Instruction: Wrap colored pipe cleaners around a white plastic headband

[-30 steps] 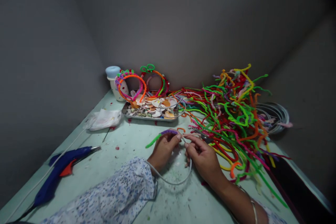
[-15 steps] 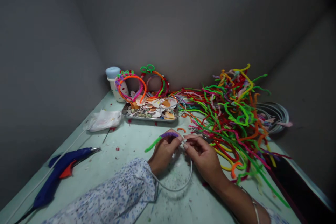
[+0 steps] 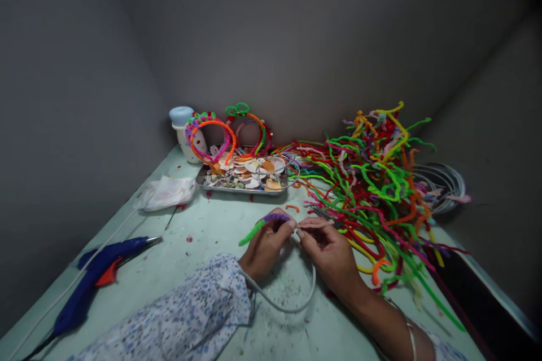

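My left hand [image 3: 267,245] is closed on a band wrapped in fuzzy green and purple pipe cleaner [image 3: 253,232], whose green end sticks out to the left. Fingertips of my right hand [image 3: 329,251] pinch a pale pink pipe cleaner [image 3: 318,224] where it meets the band, close to my left thumb. A grey wire loop [image 3: 311,287] curves below both hands and runs back toward my left wrist. The exact joint between the fingertips is too small to make out.
A metal tray [image 3: 241,190] of shells stands behind the hands, with colourful headbands [image 3: 232,138] and a lidded bottle [image 3: 186,135]. Pipe cleaners [image 3: 364,180] are heaped at the right. A blue glue gun [image 3: 84,293] and plastic bag [image 3: 169,193] lie left.
The green end has shifted slightly right, and the grey loop has swung a little right and down. My hands stay together, with the pink pipe cleaner more visible above my right fingers.
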